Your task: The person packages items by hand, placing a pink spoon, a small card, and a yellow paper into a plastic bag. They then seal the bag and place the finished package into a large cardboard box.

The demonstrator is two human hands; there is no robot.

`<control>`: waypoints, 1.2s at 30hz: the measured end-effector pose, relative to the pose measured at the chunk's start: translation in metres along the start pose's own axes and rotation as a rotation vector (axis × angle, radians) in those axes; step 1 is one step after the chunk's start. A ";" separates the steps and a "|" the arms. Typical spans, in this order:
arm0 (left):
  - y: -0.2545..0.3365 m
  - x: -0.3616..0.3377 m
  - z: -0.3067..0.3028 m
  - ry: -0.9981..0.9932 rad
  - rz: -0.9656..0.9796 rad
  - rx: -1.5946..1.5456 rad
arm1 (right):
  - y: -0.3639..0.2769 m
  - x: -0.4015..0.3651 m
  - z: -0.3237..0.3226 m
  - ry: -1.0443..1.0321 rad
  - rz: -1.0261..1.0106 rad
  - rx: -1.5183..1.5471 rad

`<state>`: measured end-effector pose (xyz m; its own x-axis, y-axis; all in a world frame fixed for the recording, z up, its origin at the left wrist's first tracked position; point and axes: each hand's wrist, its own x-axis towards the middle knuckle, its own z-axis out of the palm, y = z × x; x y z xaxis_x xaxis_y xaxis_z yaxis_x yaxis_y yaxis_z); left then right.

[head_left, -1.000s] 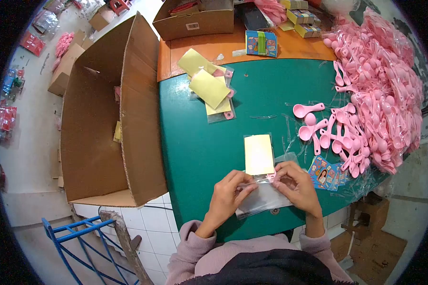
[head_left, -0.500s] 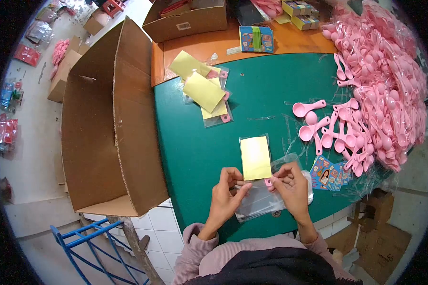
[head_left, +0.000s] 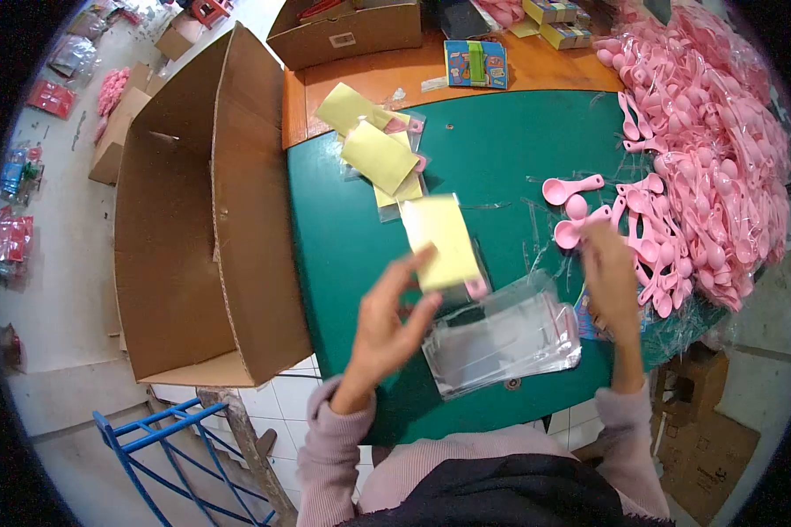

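Note:
My left hand [head_left: 385, 323] pinches the lower left edge of a clear packet with a yellow card [head_left: 445, 241] inside. A pink spoon handle shows at that packet's lower corner. My right hand [head_left: 612, 277] is at the near side of the loose pink measuring spoons [head_left: 646, 215], its blurred fingertips overlapping one spoon [head_left: 568, 234]. A stack of clear plastic bags [head_left: 505, 338] lies on the green table between my hands. Beyond the left hand, several finished-looking packets with yellow cards [head_left: 380, 160] lie overlapped. Blue printed cards [head_left: 589, 321] are partly hidden behind my right forearm.
A large bagged heap of pink spoons [head_left: 721, 149] covers the table's right side. A tall open cardboard box [head_left: 171, 237] stands on the left. At the back are another box [head_left: 351, 39] and a bundle of blue cards [head_left: 476, 64]. A blue metal frame [head_left: 163, 430] stands lower left.
My left hand has carried the packet left and away from the bag stack. My right hand has let go of it and moved right to the loose spoons.

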<state>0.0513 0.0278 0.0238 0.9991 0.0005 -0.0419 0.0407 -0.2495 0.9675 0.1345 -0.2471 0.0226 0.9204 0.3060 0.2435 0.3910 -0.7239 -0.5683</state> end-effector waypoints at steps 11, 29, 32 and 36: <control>-0.001 0.013 0.079 -0.064 0.321 0.581 | 0.068 0.041 -0.030 -0.190 -0.189 -0.248; 0.002 0.018 0.058 -0.257 0.075 0.221 | -0.053 -0.030 -0.033 0.313 0.221 0.468; -0.006 0.016 0.058 -0.256 0.226 0.308 | -0.060 -0.042 -0.019 0.300 0.178 0.418; -0.008 0.016 0.052 -0.151 0.406 0.390 | -0.051 -0.049 -0.007 0.232 0.101 0.161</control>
<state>0.0660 -0.0207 0.0025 0.9201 -0.3007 0.2509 -0.3810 -0.5387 0.7514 0.0701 -0.2296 0.0450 0.9369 0.0747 0.3414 0.3096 -0.6305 -0.7117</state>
